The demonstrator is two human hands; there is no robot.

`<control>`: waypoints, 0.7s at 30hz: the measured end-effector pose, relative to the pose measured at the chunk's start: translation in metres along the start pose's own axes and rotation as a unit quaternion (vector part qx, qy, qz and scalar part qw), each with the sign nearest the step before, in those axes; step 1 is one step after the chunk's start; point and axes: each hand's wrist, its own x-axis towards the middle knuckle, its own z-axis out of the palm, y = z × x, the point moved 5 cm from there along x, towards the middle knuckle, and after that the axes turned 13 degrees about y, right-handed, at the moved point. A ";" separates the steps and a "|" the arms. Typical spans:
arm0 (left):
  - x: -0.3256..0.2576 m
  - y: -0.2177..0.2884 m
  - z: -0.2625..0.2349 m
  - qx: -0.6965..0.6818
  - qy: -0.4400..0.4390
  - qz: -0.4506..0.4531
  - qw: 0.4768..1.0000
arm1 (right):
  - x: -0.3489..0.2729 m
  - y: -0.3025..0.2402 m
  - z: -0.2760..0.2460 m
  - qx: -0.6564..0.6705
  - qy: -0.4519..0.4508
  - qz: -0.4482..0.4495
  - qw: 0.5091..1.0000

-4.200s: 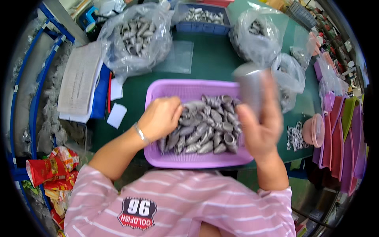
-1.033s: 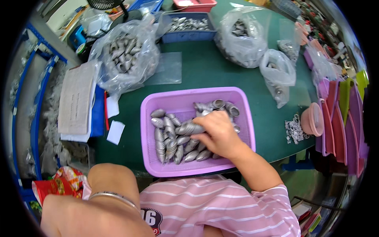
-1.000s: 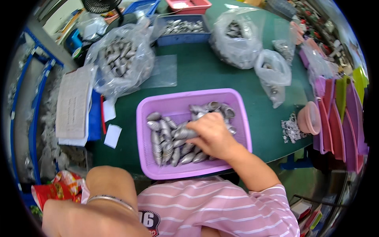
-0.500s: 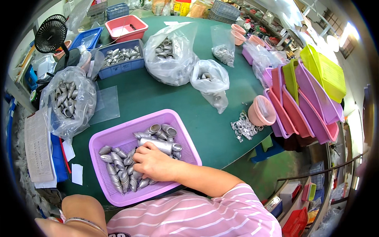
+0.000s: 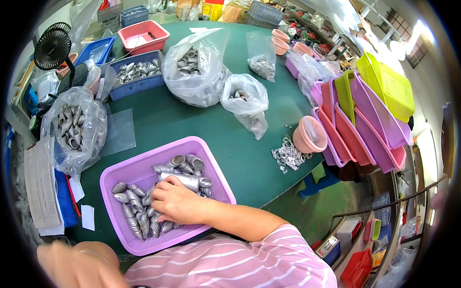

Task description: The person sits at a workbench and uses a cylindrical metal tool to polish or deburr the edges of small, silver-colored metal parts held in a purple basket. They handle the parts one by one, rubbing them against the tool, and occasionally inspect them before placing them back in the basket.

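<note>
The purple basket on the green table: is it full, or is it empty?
Neither, only partly filled: ridged grey pieces lie inside the purple basket, but its bare mesh shows beside them.

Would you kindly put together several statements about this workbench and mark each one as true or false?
1. The right hand is among ribbed metal pieces in the purple basket. True.
2. Both hands are inside the purple basket. False: the left hand, blurred, is outside it at the lower left.
3. A blue bin toward the upper left holds small metal parts. True.
4. Every tilted basket at the right is blue. False: the tilted baskets there are purple, pinkish red and lime green.
5. A peach-coloured cup stands beside a heap of small silvery bits. True.
</note>
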 end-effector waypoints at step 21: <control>-0.167 -0.070 -0.183 0.928 -0.089 -0.315 0.178 | -0.019 0.040 -0.026 -0.269 0.041 0.250 0.929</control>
